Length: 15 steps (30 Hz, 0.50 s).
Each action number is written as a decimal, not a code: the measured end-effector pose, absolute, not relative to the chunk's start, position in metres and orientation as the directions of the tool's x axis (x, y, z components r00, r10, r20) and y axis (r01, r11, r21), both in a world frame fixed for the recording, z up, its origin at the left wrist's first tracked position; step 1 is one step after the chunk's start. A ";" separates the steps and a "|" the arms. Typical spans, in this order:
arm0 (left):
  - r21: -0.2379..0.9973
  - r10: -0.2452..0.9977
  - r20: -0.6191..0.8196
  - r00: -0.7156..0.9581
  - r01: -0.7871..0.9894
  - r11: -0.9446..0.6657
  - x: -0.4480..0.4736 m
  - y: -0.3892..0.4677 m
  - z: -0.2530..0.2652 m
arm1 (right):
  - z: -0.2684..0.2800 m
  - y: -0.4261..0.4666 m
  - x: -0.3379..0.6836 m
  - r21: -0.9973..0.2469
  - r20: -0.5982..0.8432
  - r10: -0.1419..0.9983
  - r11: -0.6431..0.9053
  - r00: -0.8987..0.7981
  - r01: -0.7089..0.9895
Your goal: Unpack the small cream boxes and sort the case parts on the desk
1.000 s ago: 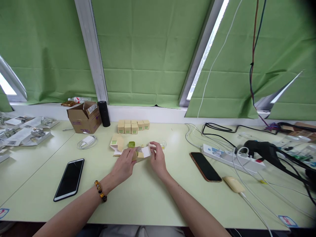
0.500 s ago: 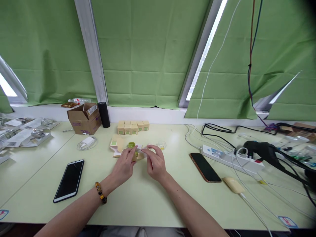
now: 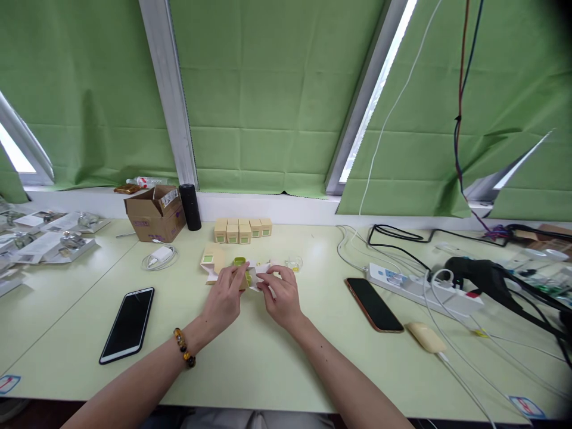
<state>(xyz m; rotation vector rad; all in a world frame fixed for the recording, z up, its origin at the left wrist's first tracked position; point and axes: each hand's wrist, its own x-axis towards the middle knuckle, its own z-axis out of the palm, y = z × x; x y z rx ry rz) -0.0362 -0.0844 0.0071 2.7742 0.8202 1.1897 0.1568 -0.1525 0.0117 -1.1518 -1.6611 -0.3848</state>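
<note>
Near the middle of the table, my left hand [image 3: 224,296] is closed on a small tan cardboard box whose body it mostly covers. White flaps [image 3: 254,277] stick out of the box's right end, and something yellow-green shows inside. My right hand [image 3: 282,296] pinches one of those flaps between thumb and fingers. Just beyond my left hand sits a small green container [image 3: 239,261]. An unfolded tan carton [image 3: 213,260] with a green label lies beside it on the left. Behind my right hand rests a small clear container [image 3: 294,263] with a bit of yellow.
Several small tan boxes [image 3: 243,230] stand in a group at the back. To the left are a phone [image 3: 127,325], a white charger [image 3: 159,256], a larger carton [image 3: 155,214] and a black cylinder [image 3: 190,207]. A second phone [image 3: 373,305] and a power strip [image 3: 422,292] with cables lie right.
The view has shifted slightly. My right hand's fingers have moved a little at the box's end, and its white flaps now show more openly. My left hand stays on the box.
</note>
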 end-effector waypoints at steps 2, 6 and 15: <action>0.151 0.448 0.672 0.590 0.482 -0.863 -0.037 -0.084 0.006 | 0.011 -0.151 0.156 -0.335 0.826 0.563 0.457 0.024 0.824; 0.005 0.388 0.673 0.630 0.521 -0.854 -0.037 -0.086 0.008 | 0.010 -0.149 0.153 -0.553 0.684 0.715 0.381 0.144 0.741; -0.189 0.287 0.671 0.684 0.532 -0.826 -0.036 -0.091 0.009 | 0.000 -0.140 0.147 -0.849 0.446 0.848 0.299 0.287 0.437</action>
